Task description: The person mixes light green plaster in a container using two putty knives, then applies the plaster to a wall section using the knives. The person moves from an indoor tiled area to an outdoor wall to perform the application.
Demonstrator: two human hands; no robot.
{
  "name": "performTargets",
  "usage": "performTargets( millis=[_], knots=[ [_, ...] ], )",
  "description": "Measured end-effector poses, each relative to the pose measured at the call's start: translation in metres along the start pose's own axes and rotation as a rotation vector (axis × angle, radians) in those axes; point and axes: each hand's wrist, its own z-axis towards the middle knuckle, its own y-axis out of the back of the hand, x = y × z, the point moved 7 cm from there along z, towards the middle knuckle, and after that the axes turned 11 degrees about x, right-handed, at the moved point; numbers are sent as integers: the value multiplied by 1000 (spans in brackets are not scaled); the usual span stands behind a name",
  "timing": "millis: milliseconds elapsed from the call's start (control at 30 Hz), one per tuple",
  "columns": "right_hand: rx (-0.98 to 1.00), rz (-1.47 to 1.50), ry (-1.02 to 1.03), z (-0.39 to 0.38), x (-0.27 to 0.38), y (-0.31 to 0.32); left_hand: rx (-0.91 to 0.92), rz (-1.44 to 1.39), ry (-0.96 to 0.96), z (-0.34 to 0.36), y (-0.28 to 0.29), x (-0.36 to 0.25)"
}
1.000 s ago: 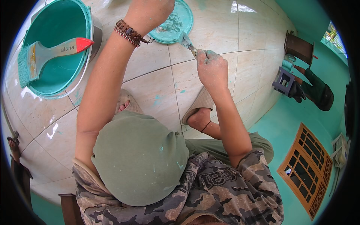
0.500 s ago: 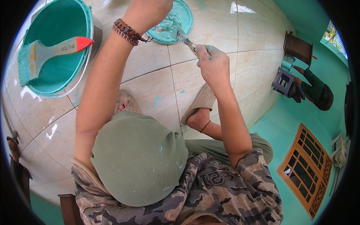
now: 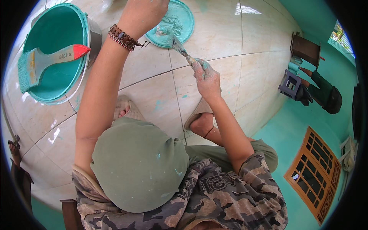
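Note:
My right hand [image 3: 207,78] is closed around the handle of a small putty knife [image 3: 179,47], its paint-smeared blade at the near edge of a round teal lid [image 3: 189,28]. A heap of pale, thick putty [image 3: 170,26] lies spread on that lid. Just left of the lid, my left hand [image 3: 147,14] reaches to the top of the picture, bracelets at the wrist. The picture's edge cuts off its fingers. A bucket of teal paint [image 3: 85,28] stands at the left, and a wide paintbrush [image 3: 57,59] with a red-tipped handle rests across its rim.
My sandalled feet [image 3: 130,111] are on the tiled floor [image 3: 214,42], which has teal paint spots. At the far right another person [image 3: 322,92] is near a grey plastic stool [image 3: 290,83] and a dark wooden piece of furniture [image 3: 305,50]. A wood-framed window [image 3: 314,172] is in the teal wall.
My right hand has moved left and nearer to me with the putty knife, drawing the blade to the lid's near edge. My left hand has shifted slightly left.

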Motion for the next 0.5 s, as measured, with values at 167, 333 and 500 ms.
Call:
performTargets(
  millis=[167,333,500],
  knots=[
    [8,-81,82,24,10,31,-10,6,-12,0,-1,-3],
    [-39,-282,198,20,57,55,7,3,-2,1,-1,-6],
    [-65,-334,293,11,65,43,6,46,-19,0,-4,-8]
  ],
)
